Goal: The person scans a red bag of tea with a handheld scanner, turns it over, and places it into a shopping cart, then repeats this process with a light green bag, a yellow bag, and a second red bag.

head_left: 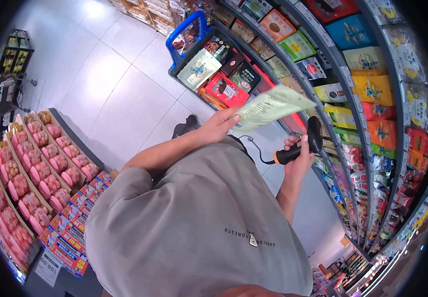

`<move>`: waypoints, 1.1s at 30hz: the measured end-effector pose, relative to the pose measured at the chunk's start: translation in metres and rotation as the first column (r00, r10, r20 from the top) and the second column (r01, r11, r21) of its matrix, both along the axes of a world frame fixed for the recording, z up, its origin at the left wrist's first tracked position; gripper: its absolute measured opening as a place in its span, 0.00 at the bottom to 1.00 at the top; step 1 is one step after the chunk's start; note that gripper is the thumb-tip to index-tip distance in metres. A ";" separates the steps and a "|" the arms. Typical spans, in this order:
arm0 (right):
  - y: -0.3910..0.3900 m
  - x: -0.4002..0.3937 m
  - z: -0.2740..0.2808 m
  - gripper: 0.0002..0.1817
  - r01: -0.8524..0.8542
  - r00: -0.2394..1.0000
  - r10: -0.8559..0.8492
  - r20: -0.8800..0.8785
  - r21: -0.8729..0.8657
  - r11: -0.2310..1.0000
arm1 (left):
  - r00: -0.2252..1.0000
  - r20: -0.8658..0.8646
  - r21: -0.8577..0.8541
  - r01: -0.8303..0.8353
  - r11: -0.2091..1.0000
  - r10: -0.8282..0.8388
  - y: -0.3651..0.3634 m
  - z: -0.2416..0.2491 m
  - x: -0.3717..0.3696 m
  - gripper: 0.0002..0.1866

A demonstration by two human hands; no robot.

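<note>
Left hand (pixel 220 123) pinches the pale-green printed pouch (pixel 273 110) by one end, in front of the packet shelves (pixel 329 42); right hand (pixel 298 157) grips a corded barcode scanner (pixel 315 132); step appears to be scanning, presumably calling for scanner and pouch code to be aligned.

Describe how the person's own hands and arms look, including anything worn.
The left hand and right hand are bare, with no glove, ring or watch visible. Both forearms are uncovered; a loose, short grey sleeve shows on the left, part of a shirt with small dark lettering.
</note>
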State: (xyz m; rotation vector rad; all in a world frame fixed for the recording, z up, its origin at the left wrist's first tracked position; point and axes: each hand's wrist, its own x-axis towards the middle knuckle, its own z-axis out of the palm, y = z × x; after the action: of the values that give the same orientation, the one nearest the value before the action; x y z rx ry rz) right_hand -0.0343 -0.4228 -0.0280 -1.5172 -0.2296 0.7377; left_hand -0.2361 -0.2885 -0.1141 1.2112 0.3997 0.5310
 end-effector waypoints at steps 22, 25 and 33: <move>-0.036 0.127 -0.052 0.25 -0.335 0.829 0.286 -0.480 -0.018 0.942 | 0.992 -0.117 0.956 0.097 0.276 0.057 -0.025 0.023 0.073 0.24; -0.040 0.137 -0.055 0.27 -0.386 0.826 0.360 -0.433 0.030 0.922 | 0.972 -0.156 0.965 0.113 0.238 0.173 -0.027 0.025 0.078 0.25; -0.038 0.144 -0.064 0.30 -0.377 0.858 0.394 -0.329 0.115 0.919 | 0.921 -0.110 0.875 -0.088 0.475 0.374 -0.044 0.007 0.098 0.29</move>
State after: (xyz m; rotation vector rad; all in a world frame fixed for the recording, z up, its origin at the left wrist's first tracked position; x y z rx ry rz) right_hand 0.1093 -0.4611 -0.0923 -1.2802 -0.2862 1.2993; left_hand -0.1385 -0.3324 -0.1075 2.2739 0.5868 0.8494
